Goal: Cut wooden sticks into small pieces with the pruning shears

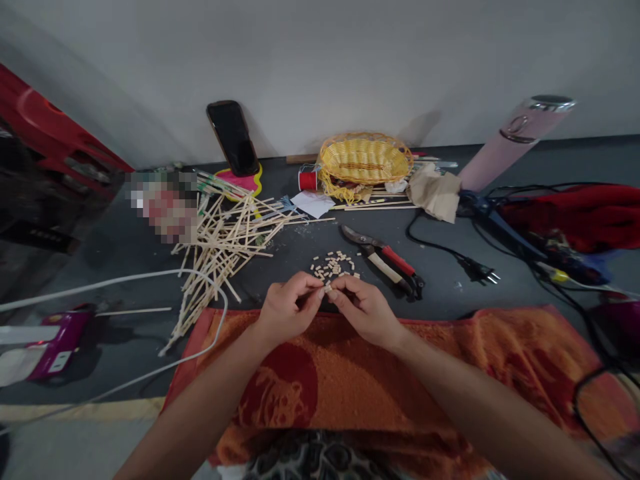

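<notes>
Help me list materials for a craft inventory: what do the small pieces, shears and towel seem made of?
Small pieces: probably wood or bamboo, unfinished, judging by their pale, matte tan. Shears: likely dull metal blades, given their grey; the red and cream grips look plastic or rubber. Towel: fabric, perhaps cotton terry, with a soft, fuzzy pile.

Dim, flat light greys the wall [310, 67], where soft shadows fall to the right of the phone [233, 137] and basket [367, 160]. At upper right, the flask [505, 150] catches a pale glint on its lid and leans outward in wide-angle distortion. Murk darkens the left edge; coarse pixels mask a patch [167, 207] left of centre. Detail between the fingers [353, 285] blurs.
</notes>
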Tool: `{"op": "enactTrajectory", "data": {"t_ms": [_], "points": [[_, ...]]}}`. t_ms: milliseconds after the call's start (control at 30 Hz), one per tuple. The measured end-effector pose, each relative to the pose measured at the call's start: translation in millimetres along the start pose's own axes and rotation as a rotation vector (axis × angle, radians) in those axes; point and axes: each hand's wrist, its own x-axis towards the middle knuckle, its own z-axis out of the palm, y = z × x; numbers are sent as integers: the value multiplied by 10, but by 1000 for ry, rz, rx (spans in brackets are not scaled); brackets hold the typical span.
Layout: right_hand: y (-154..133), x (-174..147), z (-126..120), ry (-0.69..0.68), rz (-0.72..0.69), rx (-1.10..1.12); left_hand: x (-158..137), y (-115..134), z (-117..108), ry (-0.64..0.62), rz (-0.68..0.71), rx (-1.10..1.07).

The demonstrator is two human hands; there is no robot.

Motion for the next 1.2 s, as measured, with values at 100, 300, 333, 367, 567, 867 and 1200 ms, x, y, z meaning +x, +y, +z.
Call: {"op": "enactTrajectory", "data": {"t_ms": [100, 300, 333, 367, 567, 867, 1200], "points": [[12, -3, -1, -3, -2, 0, 1, -1, 2, -8, 3, 7], [6, -9, 4, -3, -14, -8, -5, -34, 13, -20, -5, 13], [2, -10, 8, -3, -17, -11, -6, -39, 14, -23, -9, 10], [-2, -11, 12, -3, -21, -16, -7, -43, 14, -27, -14, 6], [50, 24, -104, 7, -119, -216, 9, -62, -3, -36, -127, -80], [235, 130, -371, 61, -223, -868, 74, -71, -48, 10, -326, -311], [237, 162, -631, 210, -95, -1023, 120, -162, -42, 64, -377, -467]]}}
